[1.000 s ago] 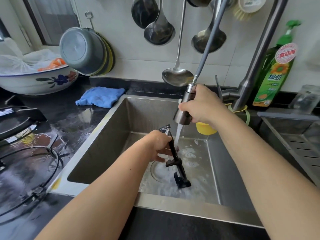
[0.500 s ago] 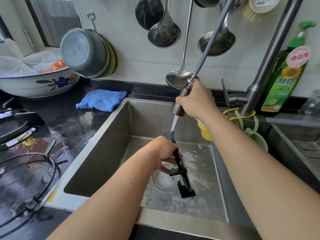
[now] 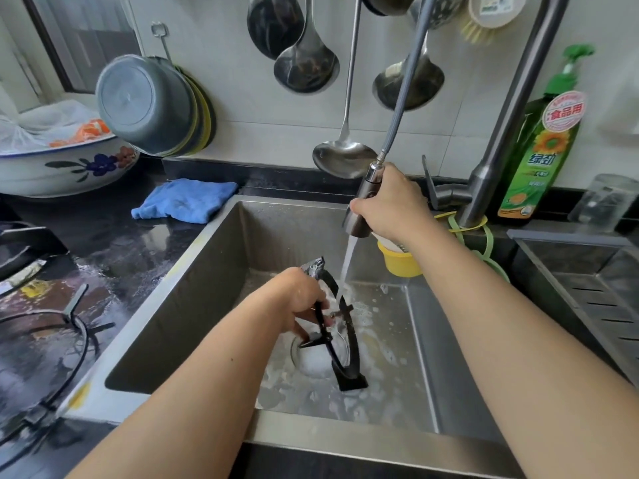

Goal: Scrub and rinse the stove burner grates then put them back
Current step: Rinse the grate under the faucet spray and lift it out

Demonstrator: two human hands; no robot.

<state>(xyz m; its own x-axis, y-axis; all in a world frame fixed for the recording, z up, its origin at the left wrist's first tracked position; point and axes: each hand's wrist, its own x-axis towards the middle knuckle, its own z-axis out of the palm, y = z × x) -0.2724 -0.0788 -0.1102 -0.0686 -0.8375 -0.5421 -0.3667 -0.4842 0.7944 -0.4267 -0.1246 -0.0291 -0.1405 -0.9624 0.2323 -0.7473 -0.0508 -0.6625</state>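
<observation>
A black round burner grate [image 3: 347, 344] stands on edge in the steel sink [image 3: 193, 281], its foot on the soapy bottom. My left hand [image 3: 299, 300] grips the grate's upper rim. My right hand [image 3: 389, 203] holds the pull-out spray head [image 3: 361, 202] above it, and a stream of water [image 3: 346, 262] falls onto the top of the grate. A second black ring grate [image 3: 65, 344] lies on the wet stove top at the left.
A blue cloth [image 3: 183, 200] lies on the black counter behind the sink. A yellow cup [image 3: 397, 259] hangs inside the sink's back wall. Ladles [image 3: 342, 153] hang on the tiled wall. Green dish soap bottle [image 3: 543, 146] and faucet column [image 3: 498, 140] stand at right; a drain rack [image 3: 594, 292] beside.
The grate has turned in my left hand, showing more of its ring. The spray head moved right and slightly up, with the water falling on the grate's top edge.
</observation>
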